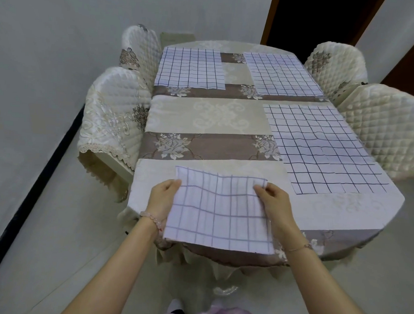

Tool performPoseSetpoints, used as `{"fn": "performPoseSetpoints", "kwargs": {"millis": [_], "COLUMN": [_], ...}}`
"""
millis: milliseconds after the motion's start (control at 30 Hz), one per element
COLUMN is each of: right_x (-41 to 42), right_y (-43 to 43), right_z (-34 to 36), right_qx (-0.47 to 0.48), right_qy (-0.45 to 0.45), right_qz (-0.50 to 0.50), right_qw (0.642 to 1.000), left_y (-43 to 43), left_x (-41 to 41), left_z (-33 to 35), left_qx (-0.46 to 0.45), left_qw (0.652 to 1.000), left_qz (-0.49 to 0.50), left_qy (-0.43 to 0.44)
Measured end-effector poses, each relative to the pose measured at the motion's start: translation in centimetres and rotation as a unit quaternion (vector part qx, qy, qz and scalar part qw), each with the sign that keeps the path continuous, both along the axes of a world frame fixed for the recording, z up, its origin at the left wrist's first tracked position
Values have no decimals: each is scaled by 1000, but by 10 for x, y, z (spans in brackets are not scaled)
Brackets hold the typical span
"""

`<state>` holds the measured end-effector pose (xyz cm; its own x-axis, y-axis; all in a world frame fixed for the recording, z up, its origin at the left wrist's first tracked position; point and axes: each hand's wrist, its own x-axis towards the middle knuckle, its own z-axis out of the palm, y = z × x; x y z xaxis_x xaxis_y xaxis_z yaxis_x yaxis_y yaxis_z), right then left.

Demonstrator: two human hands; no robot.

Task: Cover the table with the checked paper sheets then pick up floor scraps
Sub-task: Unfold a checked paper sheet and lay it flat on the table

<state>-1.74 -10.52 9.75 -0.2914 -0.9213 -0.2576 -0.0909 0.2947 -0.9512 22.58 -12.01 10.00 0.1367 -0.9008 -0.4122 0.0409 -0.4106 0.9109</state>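
Left hand [162,197] pinches the checked sheet [219,210] at its left edge, right hand [274,201] pinches its right — the sheet hangs over the counter [203,114]'s near left end; it looks light, limp, tearable — best held by edges

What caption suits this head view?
Left hand and right hand hold a white checked paper sheet above the floral-clothed table; three similar sheets lie flat.
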Motion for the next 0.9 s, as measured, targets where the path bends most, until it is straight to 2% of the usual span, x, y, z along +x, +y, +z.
{"fn": "performPoseSetpoints", "kwargs": {"millis": [133,300,433,500,567,633,667,733,767,833,900], "right_x": [-17,-19,-26,-29,-31,-30,-27,-15,-5,21,48], "right_y": [-10,-11,-12,-13,-13,-13,-11,-4,2,18,33], "right_z": [-6,-14,-27,-30,-32,-30,-26,-12,-1,20,33], "right_qx": [31,27,38,49,61,74,77,23,-20,-80,-87], "right_qy": [-13,-31,-73,-84,-78,-38,11,139,169,146,122], "right_qz": [20,-9,-24,-40,-57,-66,-64,-38,-9,81,175], "right_qw": [999,999,996,994,993,994,995,989,985,983,973], "left_y": [-3,10,31,39,43,44,44,42,41,39,37], "left_x": [15,17,19,17,16,13,11,6,3,-6,-15], "left_z": [-3,-6,-18,-21,-20,-15,-12,-4,0,8,17], "left_qx": [29,114,169,178,166,129,106,71,58,37,16], "left_qw": [999,976,948,942,947,966,978,992,994,996,997], "left_qz": [-12,-82,-198,-209,-174,-115,-88,-53,-47,-46,-47], "left_qy": [-12,164,183,193,211,190,159,95,77,65,66]}}
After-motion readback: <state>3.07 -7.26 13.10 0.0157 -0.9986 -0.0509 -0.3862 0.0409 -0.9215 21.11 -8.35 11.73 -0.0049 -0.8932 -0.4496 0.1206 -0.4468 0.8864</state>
